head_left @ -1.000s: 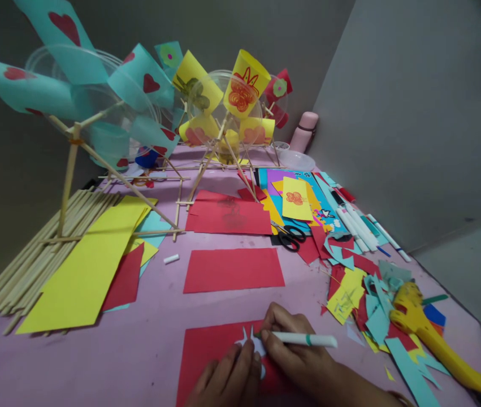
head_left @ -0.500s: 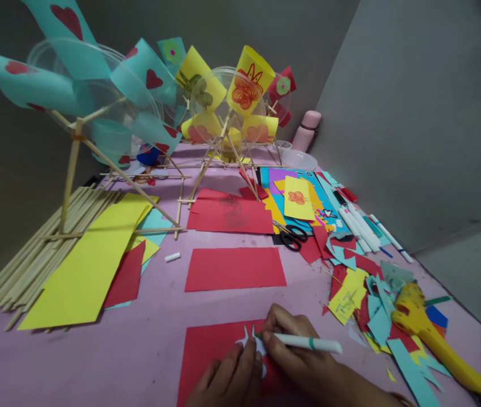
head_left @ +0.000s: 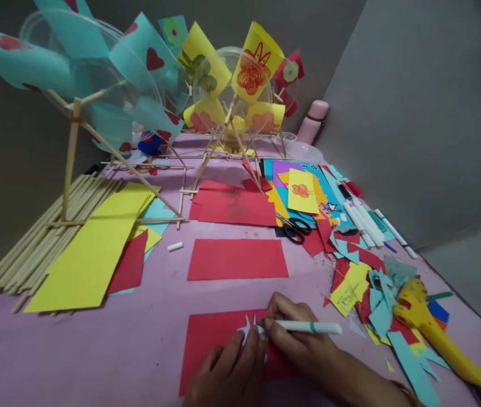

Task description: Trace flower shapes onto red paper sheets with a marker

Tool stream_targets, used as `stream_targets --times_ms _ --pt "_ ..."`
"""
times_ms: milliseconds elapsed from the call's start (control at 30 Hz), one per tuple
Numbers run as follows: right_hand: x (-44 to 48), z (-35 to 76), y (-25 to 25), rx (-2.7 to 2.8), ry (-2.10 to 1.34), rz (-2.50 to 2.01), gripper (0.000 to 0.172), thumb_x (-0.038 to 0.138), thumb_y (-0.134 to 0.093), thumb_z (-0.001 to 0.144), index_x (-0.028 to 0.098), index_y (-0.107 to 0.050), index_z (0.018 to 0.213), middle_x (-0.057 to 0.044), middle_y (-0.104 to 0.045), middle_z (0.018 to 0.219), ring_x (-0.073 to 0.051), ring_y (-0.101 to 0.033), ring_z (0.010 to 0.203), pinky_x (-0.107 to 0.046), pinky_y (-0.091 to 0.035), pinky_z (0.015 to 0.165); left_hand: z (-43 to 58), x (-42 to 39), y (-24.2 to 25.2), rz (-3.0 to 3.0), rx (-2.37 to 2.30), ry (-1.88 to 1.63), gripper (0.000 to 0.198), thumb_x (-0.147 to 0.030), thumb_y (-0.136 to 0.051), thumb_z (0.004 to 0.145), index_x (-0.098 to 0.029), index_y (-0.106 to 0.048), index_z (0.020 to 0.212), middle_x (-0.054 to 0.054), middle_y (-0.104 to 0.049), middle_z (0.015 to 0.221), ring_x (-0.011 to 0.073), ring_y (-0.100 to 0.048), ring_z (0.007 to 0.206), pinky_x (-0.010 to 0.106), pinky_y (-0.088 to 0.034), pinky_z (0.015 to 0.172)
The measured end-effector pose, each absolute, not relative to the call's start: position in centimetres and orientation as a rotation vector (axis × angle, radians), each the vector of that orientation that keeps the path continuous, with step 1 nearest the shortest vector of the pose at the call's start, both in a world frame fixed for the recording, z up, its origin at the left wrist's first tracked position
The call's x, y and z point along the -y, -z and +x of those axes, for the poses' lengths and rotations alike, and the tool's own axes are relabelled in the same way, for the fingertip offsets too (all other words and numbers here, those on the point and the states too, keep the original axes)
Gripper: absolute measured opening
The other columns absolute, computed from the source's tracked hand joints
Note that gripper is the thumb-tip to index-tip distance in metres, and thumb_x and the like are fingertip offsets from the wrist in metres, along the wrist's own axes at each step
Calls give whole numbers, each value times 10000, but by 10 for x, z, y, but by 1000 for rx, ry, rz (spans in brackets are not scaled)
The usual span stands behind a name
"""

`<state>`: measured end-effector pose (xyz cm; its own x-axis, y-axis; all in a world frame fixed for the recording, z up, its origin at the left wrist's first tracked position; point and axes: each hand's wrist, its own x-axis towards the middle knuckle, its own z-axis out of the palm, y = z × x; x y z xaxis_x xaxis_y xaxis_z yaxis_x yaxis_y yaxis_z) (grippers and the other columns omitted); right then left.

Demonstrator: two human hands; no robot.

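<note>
My right hand (head_left: 297, 339) is closed round a white marker (head_left: 308, 327) with a green band, its tip at a small white paper cut-out (head_left: 248, 333). My left hand (head_left: 227, 376) presses that cut-out down with its fingertips onto a red paper sheet (head_left: 210, 345) lying on the pink table (head_left: 108, 350). Both hands sit at the near edge, touching each other over the sheet.
Another red sheet (head_left: 238, 258) lies just beyond. Scissors (head_left: 294, 228), markers (head_left: 365, 220) and a yellow glue gun (head_left: 433, 330) among paper scraps are to the right. Yellow paper (head_left: 91, 249) and wooden sticks (head_left: 32, 249) lie left. Paper-cup wheels on stick frames (head_left: 223, 96) stand at the back.
The view has tilted down slightly, so everything sits a little higher in frame. Both hands stay on the cut-out, with the marker tip shifting only slightly.
</note>
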<state>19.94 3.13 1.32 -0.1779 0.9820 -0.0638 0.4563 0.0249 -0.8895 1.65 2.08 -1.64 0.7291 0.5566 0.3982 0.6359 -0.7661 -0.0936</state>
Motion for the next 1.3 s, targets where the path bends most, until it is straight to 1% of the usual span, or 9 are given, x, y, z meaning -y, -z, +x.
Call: stream_targets --times_ms 167,333,433,600,733,833,1033,1200,1300 --pt "-30 200 -15 1762 -1055 -1495 151 183 -403 871 220 -447 731 34 -492 625 -131 -465 555 -242 -337 530 24 -20 14 -2712 1023 651 315 -261 -350 974 -264 -644 1087 -75 -691 1057 125 -519 962 292 -377 716" --pt "-30 201 -18 1775 -1053 -1466 154 183 -414 874 223 -458 732 37 -511 630 -124 -467 551 -240 -338 533 28 -19 16 -2707 1060 756 384 -289 -269 1002 -223 -642 1059 -60 -700 1054 131 -532 943 317 -363 709" --pt "-29 201 -19 1725 -1051 -1495 162 197 -415 863 220 -463 710 26 -517 647 -133 -481 586 -244 -343 549 28 -18 17 -2708 1065 754 383 -299 -271 1003 -226 -643 1055 -51 -701 1050 140 -539 940 320 -357 722" --pt "-29 200 -21 1621 -1115 -1522 165 267 -406 849 223 -439 693 49 -425 577 -132 -424 529 -246 -313 505 27 -19 17 -2720 1046 739 355 -311 -301 997 -234 -642 1055 -51 -695 1051 149 -533 943 317 -351 734" --pt "-29 200 -21 1690 -1058 -1557 164 239 -405 848 219 -454 693 31 -467 616 -144 -452 588 -252 -325 548 26 -20 16 -2724 1013 712 347 -319 -312 993 -233 -640 1064 -40 -688 1063 150 -526 949 316 -344 738" --pt "-29 199 -22 1716 -1091 -1509 157 220 -394 854 217 -456 711 27 -500 637 -133 -463 566 -245 -338 542 26 -20 15 -2724 1007 682 346 -320 -316 989 -233 -643 1059 -48 -683 1070 142 -511 968 309 -349 736" --pt "-29 200 -22 1687 -1198 -1495 138 207 -415 850 219 -452 718 56 -450 562 -121 -459 507 -225 -342 493 27 -20 15 -2718 1047 709 374 -322 -289 995 -237 -647 1067 -59 -686 1068 138 -514 953 312 -362 721" --pt "-28 202 -17 1788 -1022 -1492 170 179 -415 878 219 -472 722 25 -537 649 -128 -499 583 -237 -364 551 26 -18 16 -2738 1061 661 363 -324 -297 995 -252 -638 1098 -42 -688 1067 151 -533 936 313 -357 740" --pt "-28 202 -16 1810 -988 -1488 190 176 -412 895 218 -485 725 23 -546 659 -125 -506 581 -236 -372 552 25 -18 16 -2744 1055 628 350 -343 -314 992 -252 -632 1105 -48 -687 1071 146 -535 947 313 -354 751"
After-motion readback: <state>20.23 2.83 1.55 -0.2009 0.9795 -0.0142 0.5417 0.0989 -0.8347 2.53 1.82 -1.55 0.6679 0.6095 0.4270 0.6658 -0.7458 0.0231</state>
